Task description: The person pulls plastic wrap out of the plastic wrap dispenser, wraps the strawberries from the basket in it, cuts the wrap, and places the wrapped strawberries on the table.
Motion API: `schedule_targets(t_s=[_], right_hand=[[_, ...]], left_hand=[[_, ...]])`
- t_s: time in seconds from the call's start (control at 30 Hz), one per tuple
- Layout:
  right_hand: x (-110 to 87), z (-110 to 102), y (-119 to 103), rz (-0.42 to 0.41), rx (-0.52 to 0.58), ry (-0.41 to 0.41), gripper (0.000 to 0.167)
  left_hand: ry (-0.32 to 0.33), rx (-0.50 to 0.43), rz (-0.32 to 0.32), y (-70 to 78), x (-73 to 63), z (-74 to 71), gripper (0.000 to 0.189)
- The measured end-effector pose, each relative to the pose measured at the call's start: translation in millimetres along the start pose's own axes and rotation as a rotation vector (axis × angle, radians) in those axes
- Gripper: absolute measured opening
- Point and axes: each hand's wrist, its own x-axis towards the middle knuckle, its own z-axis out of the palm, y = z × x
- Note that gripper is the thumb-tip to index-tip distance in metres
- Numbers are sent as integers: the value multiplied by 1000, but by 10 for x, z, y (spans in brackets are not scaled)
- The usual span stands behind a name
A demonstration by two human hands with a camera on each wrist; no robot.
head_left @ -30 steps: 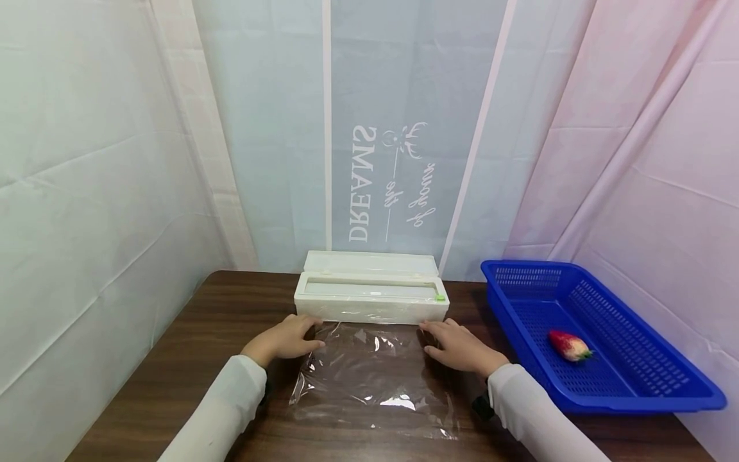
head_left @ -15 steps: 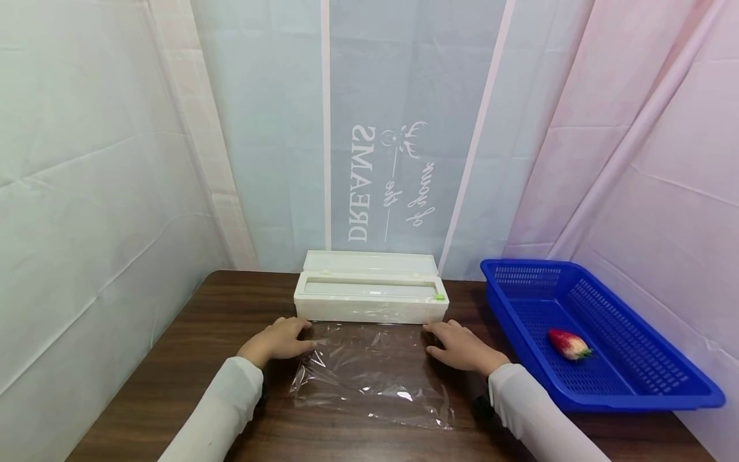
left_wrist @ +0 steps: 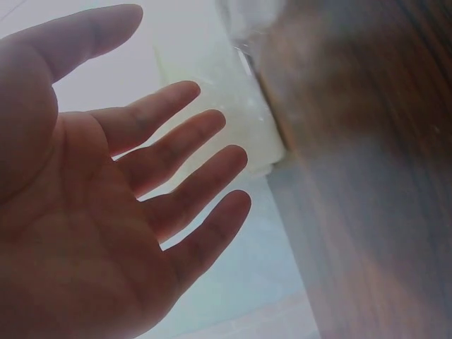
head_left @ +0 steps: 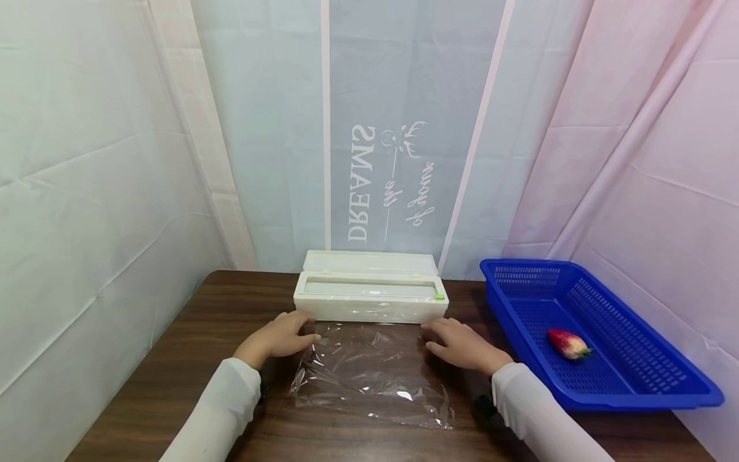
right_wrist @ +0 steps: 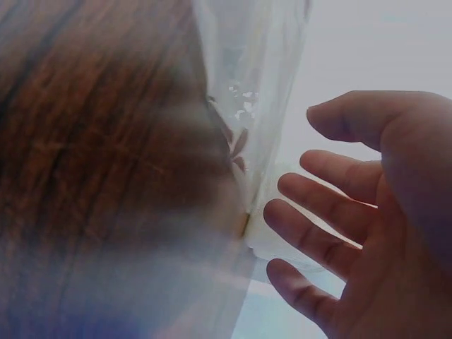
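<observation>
**Two hands, one sheet of cling film**

So both my hands are at the front of this white box (head_left: 371,312), one by each front corner. Left hand (head_left: 283,335) is just beside the left end, fingers spread wide with clear gaps, thumb well away from the rest. Right hand (head_left: 464,346) is a near mirror of that by the right end: fingers loosely bent, gaps between them, thumb apart. Can't tell whether any of my fingertips actually touch the plastic.

The clear film (head_left: 369,375) lies between my hands on the brown wood-grain table (head_left: 190,359), reaching from the box's front toward me. It's wrinkled, throws some bright glints, and its near edge is a bit wavy and slanted. The box has its lid (head_left: 369,262) tipped up at the back and a little green tab (head_left: 439,296) at the right end of its top.

Off to my right sits a blue plastic basket (head_left: 652,403) with perforated sides, holding one red-and-cream fruit (head_left: 569,344) with a greenish tip. Behind everything hangs a pale blue-grey curtain (head_left: 288,128), with "DREAMS" printed on it sideways.
</observation>
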Motion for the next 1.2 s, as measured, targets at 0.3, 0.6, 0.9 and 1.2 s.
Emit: schedule_targets(t_s=[0.3, 0.6, 0.9, 1.2], right_hand=[[-17, -146, -88, -76, -14, 61, 36], [-58, -450, -192, -118, -29, 125, 38], [-151, -925, -109, -137, -22, 239, 36], [-293, -1305, 34, -37, -23, 213, 41]], left_hand=[[30, -44, 136, 125, -32, -50, 49], [87, -10, 190, 204, -50, -42, 48], [106, -30, 222, 251, -83, -5, 49], [137, -33, 257, 248, -79, 59, 44]])
